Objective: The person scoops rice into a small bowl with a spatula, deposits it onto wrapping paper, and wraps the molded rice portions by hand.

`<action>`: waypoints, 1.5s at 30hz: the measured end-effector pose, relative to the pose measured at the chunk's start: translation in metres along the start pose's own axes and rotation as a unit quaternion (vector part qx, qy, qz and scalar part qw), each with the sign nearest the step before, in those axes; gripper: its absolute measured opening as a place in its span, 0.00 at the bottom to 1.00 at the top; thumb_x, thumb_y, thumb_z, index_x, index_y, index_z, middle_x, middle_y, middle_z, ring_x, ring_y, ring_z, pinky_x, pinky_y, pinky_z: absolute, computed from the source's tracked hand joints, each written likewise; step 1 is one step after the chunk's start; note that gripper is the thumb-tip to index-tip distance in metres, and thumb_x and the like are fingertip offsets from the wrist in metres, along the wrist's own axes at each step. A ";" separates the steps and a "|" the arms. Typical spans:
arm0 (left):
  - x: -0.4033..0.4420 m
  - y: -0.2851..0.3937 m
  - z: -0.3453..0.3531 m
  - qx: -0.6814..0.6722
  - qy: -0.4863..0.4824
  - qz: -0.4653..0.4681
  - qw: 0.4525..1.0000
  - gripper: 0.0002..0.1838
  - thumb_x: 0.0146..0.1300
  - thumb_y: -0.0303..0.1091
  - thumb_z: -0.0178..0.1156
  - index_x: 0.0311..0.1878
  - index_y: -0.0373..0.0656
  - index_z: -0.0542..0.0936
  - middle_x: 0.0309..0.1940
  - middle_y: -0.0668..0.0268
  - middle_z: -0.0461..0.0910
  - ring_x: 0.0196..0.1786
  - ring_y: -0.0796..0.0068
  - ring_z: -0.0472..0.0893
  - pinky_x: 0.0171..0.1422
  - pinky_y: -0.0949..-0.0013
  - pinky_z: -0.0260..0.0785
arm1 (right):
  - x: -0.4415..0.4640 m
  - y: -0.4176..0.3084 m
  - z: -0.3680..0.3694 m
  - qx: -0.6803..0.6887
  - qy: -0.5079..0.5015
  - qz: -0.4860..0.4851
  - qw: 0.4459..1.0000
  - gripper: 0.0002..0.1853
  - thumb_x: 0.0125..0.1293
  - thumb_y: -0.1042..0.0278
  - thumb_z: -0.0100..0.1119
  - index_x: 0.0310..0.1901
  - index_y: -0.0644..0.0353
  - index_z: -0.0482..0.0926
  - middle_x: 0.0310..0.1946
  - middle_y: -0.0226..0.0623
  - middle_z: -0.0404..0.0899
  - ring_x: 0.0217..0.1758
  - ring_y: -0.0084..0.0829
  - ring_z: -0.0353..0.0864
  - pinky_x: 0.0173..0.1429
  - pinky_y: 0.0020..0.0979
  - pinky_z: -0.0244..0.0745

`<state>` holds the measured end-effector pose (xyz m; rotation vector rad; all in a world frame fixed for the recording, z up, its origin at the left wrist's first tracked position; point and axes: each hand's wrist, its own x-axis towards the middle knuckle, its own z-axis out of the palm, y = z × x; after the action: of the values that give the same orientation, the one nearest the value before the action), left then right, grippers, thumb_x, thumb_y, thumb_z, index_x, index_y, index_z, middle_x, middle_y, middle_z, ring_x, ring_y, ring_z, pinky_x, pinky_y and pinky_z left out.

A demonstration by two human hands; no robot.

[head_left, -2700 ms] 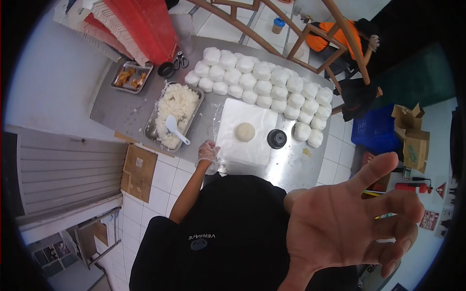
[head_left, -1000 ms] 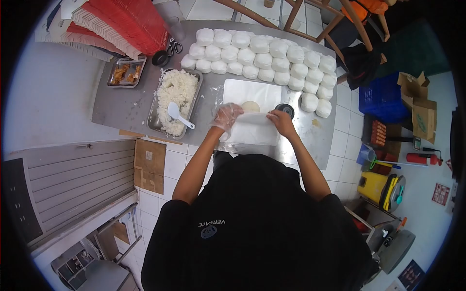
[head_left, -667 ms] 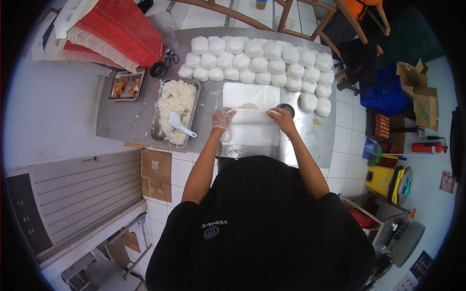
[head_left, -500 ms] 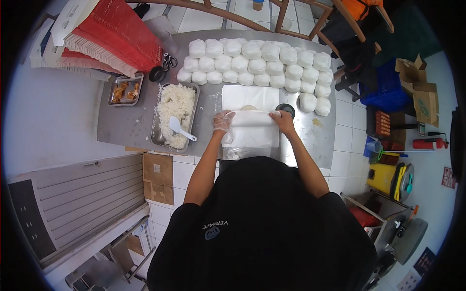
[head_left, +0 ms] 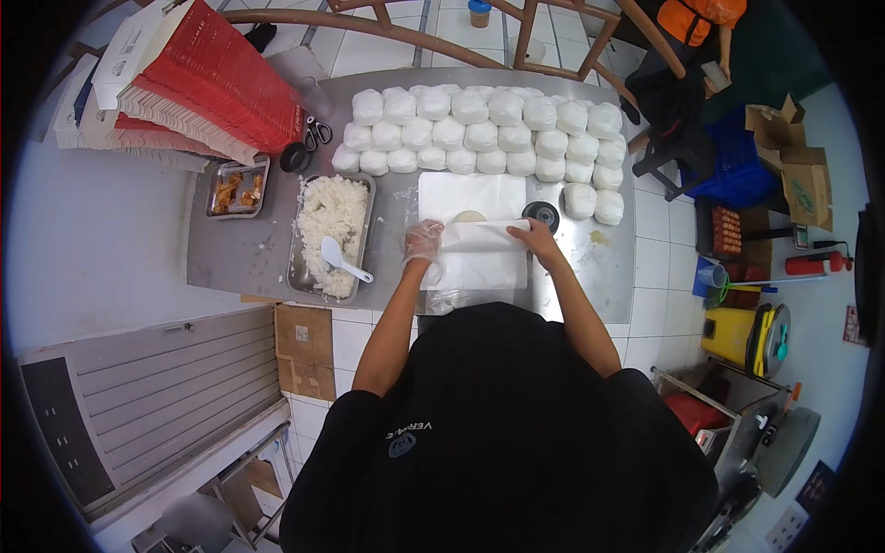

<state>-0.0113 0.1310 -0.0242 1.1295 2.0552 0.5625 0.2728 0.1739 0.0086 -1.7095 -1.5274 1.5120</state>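
Note:
My left hand (head_left: 423,241), in a clear plastic glove, closes on the left end of a folded edge of white wrapping paper (head_left: 475,272). At the other end of that edge, my bare right hand (head_left: 537,241) pinches the paper between thumb and fingers. Just beyond the fold, the top of a pale round thing (head_left: 470,217) shows; its lower part is hidden under the paper. More white paper (head_left: 472,192) lies flat behind it. Close to my right fingers sits a black round object (head_left: 541,217). Clear plastic (head_left: 456,300) shows below the paper.
Rows of white wrapped bundles (head_left: 479,136) line the table's (head_left: 387,240) back. To the left are a rice tray (head_left: 367,235) with a white spoon (head_left: 345,260), a small food tray (head_left: 238,189), scissors (head_left: 317,135) and stacked red boxes (head_left: 217,78). A person in orange (head_left: 705,18) is at the upper right.
The folded paper edge, held by both hands, has come slightly nearer me relative to the sheet, so the fold now slants. The whole view has shifted a little; the person at upper right shows more.

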 end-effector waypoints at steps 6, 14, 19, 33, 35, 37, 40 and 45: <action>-0.039 0.041 -0.030 0.160 0.025 0.315 0.935 0.33 0.54 0.58 0.67 0.62 0.58 0.76 0.62 0.63 0.75 0.67 0.56 0.70 0.74 0.52 0.55 | -0.026 -0.025 -0.021 0.133 -0.104 0.084 0.982 0.20 0.67 0.48 0.61 0.48 0.59 0.81 0.39 0.26 0.79 0.39 0.19 0.73 0.45 0.26 0.68; -0.050 0.032 -0.013 0.350 0.000 0.314 0.883 0.31 0.58 0.58 0.62 0.65 0.63 0.73 0.68 0.70 0.66 0.74 0.61 0.56 0.77 0.33 0.28 | -0.014 -0.008 -0.010 0.170 -0.059 0.094 0.979 0.18 0.68 0.48 0.58 0.40 0.58 0.83 0.26 0.22 0.74 0.27 0.17 0.69 0.32 0.24 0.66; -0.064 0.022 -0.012 0.379 0.055 0.353 0.853 0.30 0.58 0.63 0.59 0.62 0.63 0.77 0.66 0.71 0.68 0.72 0.60 0.58 0.77 0.34 0.26 | -0.001 0.004 -0.013 0.152 -0.025 0.096 0.983 0.15 0.68 0.53 0.58 0.34 0.57 0.83 0.20 0.21 0.71 0.21 0.17 0.66 0.28 0.23 0.63; -0.053 0.020 0.000 0.290 0.110 0.356 0.882 0.18 0.68 0.54 0.52 0.53 0.62 0.82 0.65 0.71 0.70 0.69 0.62 0.62 0.76 0.35 0.32 | -0.003 0.007 0.013 0.087 0.140 -0.028 0.986 0.22 0.69 0.53 0.59 0.25 0.64 0.79 0.19 0.24 0.72 0.24 0.17 0.65 0.31 0.27 0.61; -0.062 0.028 -0.003 0.319 0.114 0.330 0.881 0.17 0.69 0.50 0.52 0.54 0.58 0.82 0.64 0.68 0.71 0.68 0.62 0.64 0.75 0.35 0.36 | -0.015 0.000 0.010 0.129 0.111 -0.010 0.985 0.21 0.70 0.53 0.60 0.23 0.59 0.76 0.18 0.21 0.69 0.22 0.15 0.63 0.28 0.25 0.58; -0.067 0.037 0.004 0.321 0.139 0.336 0.875 0.17 0.68 0.45 0.52 0.55 0.56 0.81 0.63 0.66 0.72 0.67 0.62 0.66 0.75 0.37 0.40 | -0.020 0.001 0.008 0.170 0.083 0.009 0.982 0.21 0.70 0.53 0.60 0.21 0.55 0.73 0.17 0.19 0.65 0.20 0.14 0.60 0.25 0.24 0.55; -0.066 0.040 0.014 0.330 0.115 0.366 0.862 0.18 0.64 0.37 0.53 0.57 0.49 0.79 0.61 0.63 0.74 0.64 0.61 0.70 0.74 0.43 0.49 | -0.026 0.004 0.010 0.148 0.051 0.025 0.987 0.20 0.69 0.55 0.62 0.21 0.53 0.73 0.16 0.19 0.65 0.20 0.13 0.61 0.26 0.23 0.55; -0.066 0.042 0.008 0.291 0.046 0.376 0.878 0.22 0.58 0.30 0.54 0.58 0.44 0.77 0.57 0.61 0.76 0.59 0.60 0.75 0.67 0.54 0.62 | -0.021 -0.005 0.021 0.140 0.098 -0.042 0.984 0.16 0.68 0.56 0.63 0.25 0.54 0.77 0.20 0.20 0.70 0.19 0.13 0.62 0.23 0.22 0.55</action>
<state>0.0416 0.0966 0.0229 2.3430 1.8513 0.3438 0.2558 0.1495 0.0144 -1.5591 -1.2086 1.3940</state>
